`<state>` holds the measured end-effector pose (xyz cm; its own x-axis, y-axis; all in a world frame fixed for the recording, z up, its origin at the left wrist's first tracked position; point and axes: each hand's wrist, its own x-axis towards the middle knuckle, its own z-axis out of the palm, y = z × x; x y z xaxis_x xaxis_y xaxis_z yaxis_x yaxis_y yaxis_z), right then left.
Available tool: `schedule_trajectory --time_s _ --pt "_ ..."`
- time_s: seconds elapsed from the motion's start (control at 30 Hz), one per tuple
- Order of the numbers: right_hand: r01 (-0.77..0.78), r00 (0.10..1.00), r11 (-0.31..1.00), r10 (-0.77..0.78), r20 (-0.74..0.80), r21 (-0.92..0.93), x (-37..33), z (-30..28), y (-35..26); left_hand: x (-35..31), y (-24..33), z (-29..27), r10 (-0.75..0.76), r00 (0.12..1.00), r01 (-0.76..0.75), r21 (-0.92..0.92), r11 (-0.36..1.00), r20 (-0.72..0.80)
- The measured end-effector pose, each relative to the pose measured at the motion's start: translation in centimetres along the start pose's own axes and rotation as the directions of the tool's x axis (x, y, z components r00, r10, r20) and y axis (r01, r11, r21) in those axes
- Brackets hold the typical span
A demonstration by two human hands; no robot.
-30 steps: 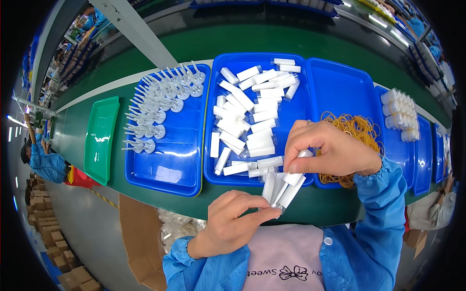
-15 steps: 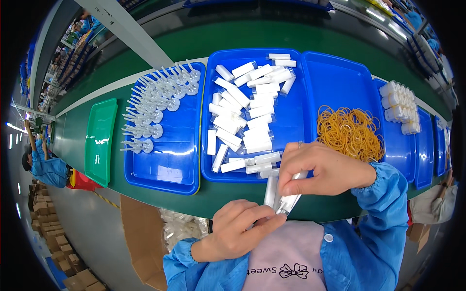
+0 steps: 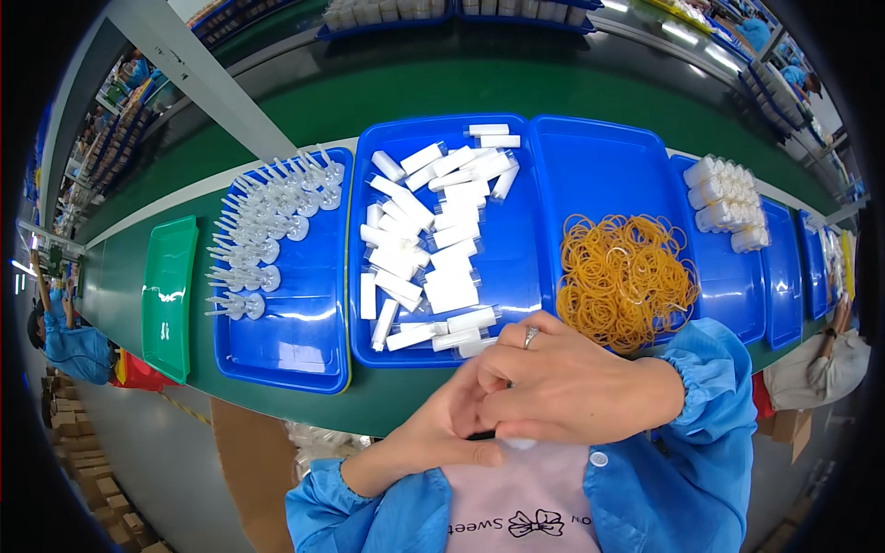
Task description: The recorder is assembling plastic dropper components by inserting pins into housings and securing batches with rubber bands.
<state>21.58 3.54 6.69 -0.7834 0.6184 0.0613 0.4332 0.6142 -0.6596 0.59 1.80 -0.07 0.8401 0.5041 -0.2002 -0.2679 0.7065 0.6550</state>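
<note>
My left hand (image 3: 447,419) and my right hand (image 3: 576,382) meet close to my chest, at the near edge of the green table. Their fingers overlap and curl together, with the left thumb stretched out below. A small white end (image 3: 520,443) shows beneath the right hand; whatever else lies between the fingers is hidden. Just beyond them, a blue tray (image 3: 516,267) carries many white tubes (image 3: 452,288) in clear sleeves. Orange rubber bands (image 3: 627,281) lie heaped in the neighbouring blue tray (image 3: 599,166), close to my right hand.
To the left, a blue tray (image 3: 286,359) bears rows of clear stemmed plastic pieces (image 3: 244,249), beside a green tray (image 3: 168,304). Wrapped white cylinders (image 3: 728,203) stand in a tray at right. Below the table is a cardboard box (image 3: 244,461). Co-workers sit at both sides.
Both hands have closed together, now hiding the white tubes that showed between them. The right hand has moved down and left over the left fingers. The whole view has shifted slightly.
</note>
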Motion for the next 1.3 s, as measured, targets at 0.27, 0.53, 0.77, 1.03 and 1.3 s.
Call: schedule_trajectory --time_s 0.27,0.53,0.77,1.03,1.3 --pt "-0.309 0.823 0.932 0.162 -0.545 -0.189 -2.2 -5.1 6.8 1.6 0.4 0.9 -0.229 0.965 0.246 -0.14 0.959 0.129" --pt "-0.517 0.819 0.73 0.272 -0.504 -0.446 -5.9 -3.4 14.2 1.4 1.5 0.6 -0.081 0.996 0.082 0.025 0.996 -0.038" --pt "-0.528 0.77 0.79 0.29 -0.569 -0.311 -6.4 -4.1 14.3 2.0 1.8 -0.5 -0.084 0.994 0.071 -0.184 0.98 -0.064" --pt "-0.481 0.693 0.843 0.196 -0.694 -0.241 -5.2 -4.4 9.4 2.6 2.9 0.3 -0.022 0.987 0.032 0.061 0.998 -0.161" --pt "-0.347 0.745 0.795 -0.088 -0.661 -0.497 -2.5 -3.1 1.3 6.0 3.3 1.5 0.288 0.902 -0.254 0.144 0.957 -0.321"
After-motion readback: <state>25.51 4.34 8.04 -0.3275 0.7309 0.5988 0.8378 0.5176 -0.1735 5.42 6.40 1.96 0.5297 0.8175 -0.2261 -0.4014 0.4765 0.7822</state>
